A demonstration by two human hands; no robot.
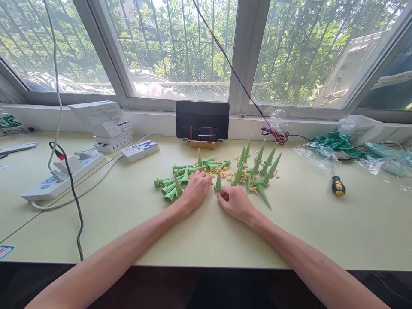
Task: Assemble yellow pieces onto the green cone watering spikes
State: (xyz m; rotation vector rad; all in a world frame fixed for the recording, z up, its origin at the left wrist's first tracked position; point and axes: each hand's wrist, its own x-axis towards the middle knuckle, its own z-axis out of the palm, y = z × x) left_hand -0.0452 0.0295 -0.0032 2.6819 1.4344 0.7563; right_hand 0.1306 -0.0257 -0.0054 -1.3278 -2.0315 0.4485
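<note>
My left hand [197, 189] bends its fingers together over a scatter of small yellow plastic pieces [222, 175], one of them at its fingertips. My right hand [237, 202] rests on the table with thumb and fingers pinched together; what they hold, if anything, is hidden. Between the hands a green plastic watering spike [218, 183] stands point up, close to the right fingertips. Left of my left hand lies a pile of green tubes [169, 189] with a few upright cones among them. Beyond my right hand are several spikes [258, 156] with yellow pieces fitted, mostly upright.
A dark tablet [202, 113] and a phone [203, 134] lean on a small stand by the window. White boxes [109, 124] are stacked at left, behind a power strip [64, 176] with cables. A screwdriver [338, 186] and plastic bags [383, 159] lie at right.
</note>
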